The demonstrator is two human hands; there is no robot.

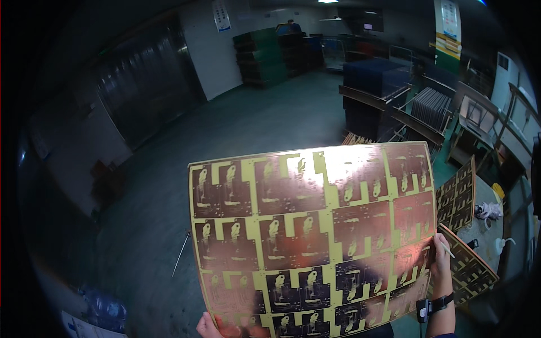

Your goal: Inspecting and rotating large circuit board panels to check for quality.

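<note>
A large copper-clad circuit board panel point(296, 242), patterned with repeating dark and yellowish shapes, is held up tilted in front of me, with light glaring off its top edge. My left hand point(209, 327) grips its lower left edge; most of that hand is hidden. My right hand point(442, 259) is closed on the right edge, and a thin pale pen-like stick point(447, 249) shows at its fingers. A dark strap with a small black device point(431, 307) is on my right wrist. Beside that hand, similar circuit board panels point(469, 273) lean on a round-edged table.
On the table point(484, 234) are a white squeeze bottle point(500, 245), crumpled pale material point(490, 212) and a yellow item point(497, 190). Beyond stand a dark covered stack point(376, 84), a rack of upright panels point(431, 106) and green crates point(259, 59). A clear water jug point(107, 311) sits lower left.
</note>
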